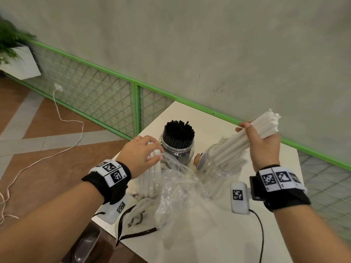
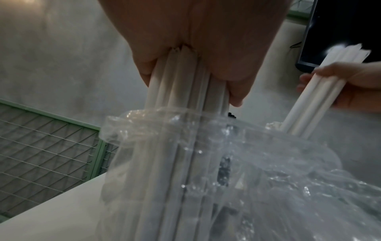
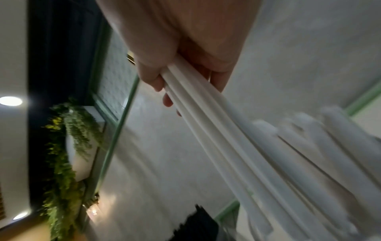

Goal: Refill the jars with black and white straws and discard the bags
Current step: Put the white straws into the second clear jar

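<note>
My right hand (image 1: 260, 141) grips a bundle of white straws (image 1: 252, 131), tilted, its lower ends inside the clear jar (image 1: 220, 168) on the right; the same bundle (image 3: 237, 138) shows in the right wrist view. My left hand (image 1: 144, 150) grips the tops of more white straws (image 2: 181, 84) that stand upright in a clear plastic bag (image 1: 178, 186). The bag (image 2: 226, 163) is crumpled and open around them. Behind the bag stands a clear jar (image 1: 178, 149) packed with black straws (image 1: 179, 132).
The white table (image 1: 218, 240) stands against a green wire-mesh railing (image 1: 114, 95) and a grey wall. A second empty bag with black trim (image 1: 136, 219) lies at the table's near-left edge. A small brown-capped item (image 1: 197, 159) lies between the jars. A white cable (image 1: 62, 118) trails across the floor.
</note>
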The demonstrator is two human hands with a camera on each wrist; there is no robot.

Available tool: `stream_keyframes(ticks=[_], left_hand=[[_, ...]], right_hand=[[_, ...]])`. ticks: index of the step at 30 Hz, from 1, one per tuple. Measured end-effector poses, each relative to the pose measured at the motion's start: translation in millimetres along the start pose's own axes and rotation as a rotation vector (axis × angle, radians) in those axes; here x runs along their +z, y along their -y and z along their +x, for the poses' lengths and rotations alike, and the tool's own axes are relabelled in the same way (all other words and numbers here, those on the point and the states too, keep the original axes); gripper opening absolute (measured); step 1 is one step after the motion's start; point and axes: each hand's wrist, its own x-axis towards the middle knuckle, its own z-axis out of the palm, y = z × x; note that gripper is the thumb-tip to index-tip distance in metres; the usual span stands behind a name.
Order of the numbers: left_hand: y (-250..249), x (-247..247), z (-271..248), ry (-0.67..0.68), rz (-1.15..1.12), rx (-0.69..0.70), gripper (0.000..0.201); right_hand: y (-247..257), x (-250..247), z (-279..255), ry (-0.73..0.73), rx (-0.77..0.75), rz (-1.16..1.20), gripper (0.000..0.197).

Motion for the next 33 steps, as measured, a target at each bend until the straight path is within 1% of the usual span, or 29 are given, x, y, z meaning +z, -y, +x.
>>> stream_keyframes(ticks=[2,5,8,10,12,15,17,18,20,22,24,27,29,30,31,33], left_hand=[[-1.0,0.5,-0.1,0.003,0.001,-0.004,0.058],[-2.9,0.4,-0.7,0.008,0.002,-0.012,0.058],[-4.8,0.2,-1.9,0.009,0.005,-0.014,0.059],[-5.0,0.4,-2.4,0.006,0.004,-0.01,0.058],[-4.8,0.6,-2.2,0.006,0.0,-0.011,0.058],[-4.2,0.8,-1.6,0.011,0.006,-0.013,0.059],[-3.8,0.5,-1.8,0.009,0.002,-0.01,0.06],[-3.6,0.0,-1.9,0.004,-0.005,-0.009,0.061],[-3.4,-1.3,-2.1,-0.004,-0.019,-0.003,0.064],[-3.4,-2.6,-2.3,-0.001,-0.026,-0.001,0.068],[-2.6,-2.4,-3.1,-0.006,-0.055,-0.016,0.072],[-0.9,-0.3,-4.2,-0.012,-0.109,-0.032,0.078],[-1.0,-1.4,-4.3,0.017,-0.157,-0.031,0.083],[-0.6,-3.5,-4.1,0.048,-0.197,-0.033,0.086],[0.1,-6.2,-4.1,0.085,-0.245,-0.033,0.088],[4.3,-12.5,-4.4,0.133,-0.295,-0.002,0.088]], right_hand=[[-21.2,9.2,0.0,-0.015,0.065,-0.029,0.011],[-42.8,22.1,-1.9,0.013,0.119,-0.086,0.033],[-47.0,25.1,-6.5,0.094,0.063,-0.192,0.062],[-44.6,21.4,-9.8,0.114,0.01,-0.296,0.07],[-40.8,16.0,-14.9,0.096,-0.044,-0.363,0.069],[-34.2,15.6,-29.6,0.06,-0.18,-0.336,0.056],[-32.7,24.4,-45.2,0.117,-0.272,-0.328,0.045],[-33.2,31.9,-54.8,0.182,-0.28,-0.325,0.041],[-32.5,52.5,-76.1,0.377,-0.221,-0.312,0.042],[-36.1,77.7,-94.8,0.573,-0.147,-0.296,0.051],[-45.3,103.5,-106.8,0.687,-0.077,-0.253,0.064],[-55.4,131.6,-114.9,0.741,0.007,-0.264,0.084],[-61.0,145.8,-115.2,0.734,0.049,-0.304,0.088],[-62.2,151.2,-114.5,0.724,0.06,-0.313,0.087],[-64.1,155.7,-112.3,0.716,0.055,-0.343,0.081],[-67.3,161.6,-105.4,0.737,-0.04,-0.478,0.063]])
